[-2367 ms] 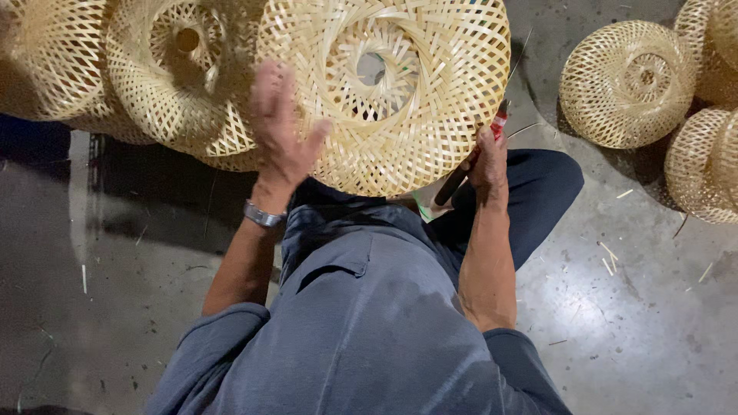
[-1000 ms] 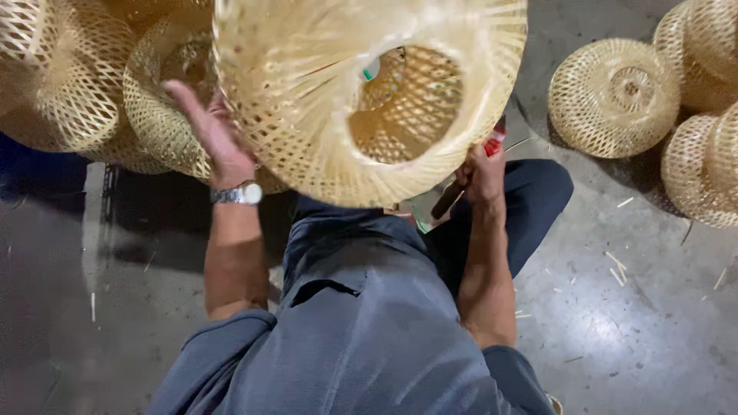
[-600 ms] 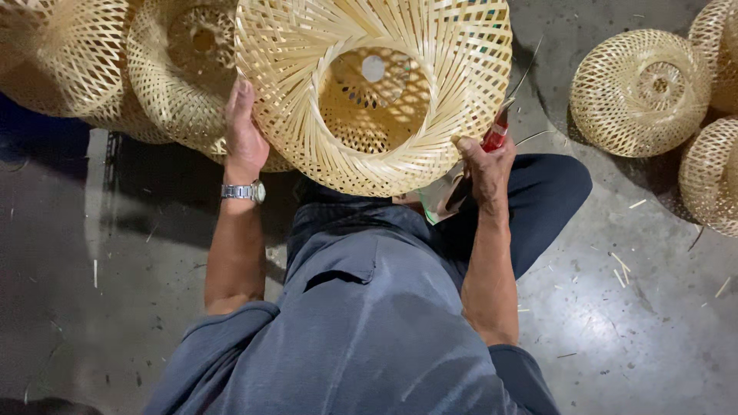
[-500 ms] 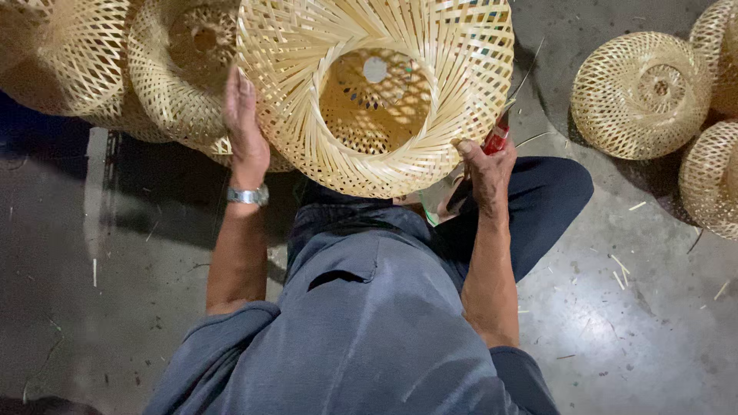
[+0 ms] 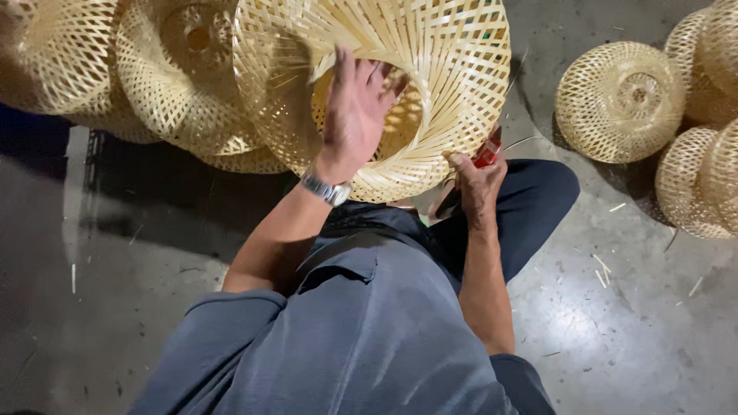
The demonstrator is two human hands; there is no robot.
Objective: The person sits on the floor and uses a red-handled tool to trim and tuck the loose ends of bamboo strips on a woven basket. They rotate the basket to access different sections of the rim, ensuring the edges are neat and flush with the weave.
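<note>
Head view, looking down over the person's own torso in a grey-blue shirt and dark trousers; the person appears seated on a concrete floor.

Woven bamboo lampshade: held up in front of the body, centre-far in the scene, with its wide open mouth turned toward the camera. The weave is an open lattice of pale strips, and the inside is lit warm yellow.

Left hand: raised at the mouth of the lampshade, fingers spread and extended, palm facing into the opening. The hand is open flat, not closed round anything; the fingertips lie at the inner weave, but actual contact cannot be confirmed. A metal wristwatch sits on this wrist.

Right hand: at the near right rim of the lampshade, thumb pressed up against the lower edge. The fingers are curled round a red-handled tool whose handle shows just above the knuckles; the tool's type and its working end are hidden behind the hand and the rim.

Surroundings:
- Far left, a cluster of similar woven shades, overlapping one another and partly behind the held lampshade.
- Far right, a round woven shade lying on the floor, well apart from the hands.
- Right edge, more round shades stacked close together, partly cut off.
- Short pale bamboo offcuts scattered over the floor near the right leg.
</note>
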